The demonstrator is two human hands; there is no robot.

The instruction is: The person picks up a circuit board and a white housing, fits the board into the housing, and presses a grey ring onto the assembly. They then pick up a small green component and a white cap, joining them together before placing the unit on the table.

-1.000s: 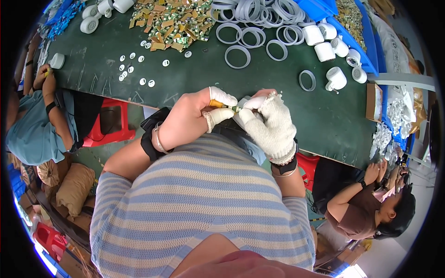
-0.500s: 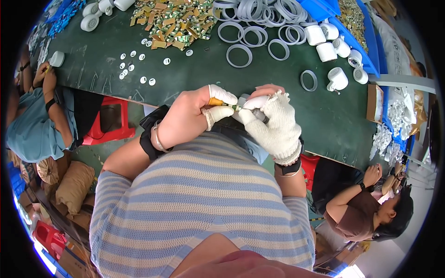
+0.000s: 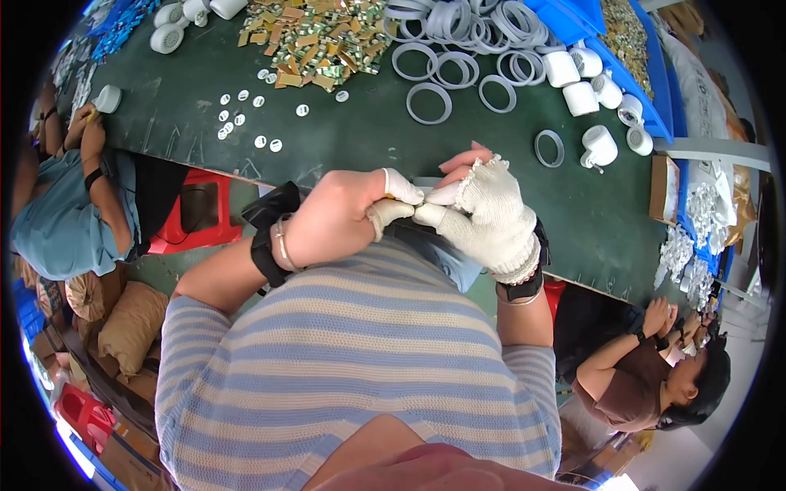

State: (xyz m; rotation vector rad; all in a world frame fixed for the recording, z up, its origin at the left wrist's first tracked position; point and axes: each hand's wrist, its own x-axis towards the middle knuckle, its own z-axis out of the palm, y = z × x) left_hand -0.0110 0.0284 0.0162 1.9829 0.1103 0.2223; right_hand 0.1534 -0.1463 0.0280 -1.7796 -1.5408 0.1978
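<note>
My left hand (image 3: 336, 209), with white covers on its thumb and forefinger, is closed in a pinch on a small circuit board; only a sliver of yellow-orange (image 3: 391, 197) shows between the fingertips. Against those tips press the thumb and forefinger of my right hand (image 3: 490, 214), which wears a white knit glove with bare fingertips showing at the far side. A pale grey plastic part (image 3: 426, 182) peeks out behind the meeting fingers, mostly hidden by the right hand. Both hands are close to my body, over the near edge of the dark green table (image 3: 344, 147).
Beyond the hands lie a heap of small circuit boards (image 3: 319, 41), grey rings (image 3: 429, 104), white round stickers (image 3: 260, 141) and white plastic housings (image 3: 599, 146). Blue bins (image 3: 639, 106) stand at right. One person (image 3: 70, 204) sits at left, another (image 3: 626, 380) at right.
The hands have drawn together so their fingertips meet. The circuit board and the pale grey part, plainer before, are now largely covered. My right hand has turned slightly.
</note>
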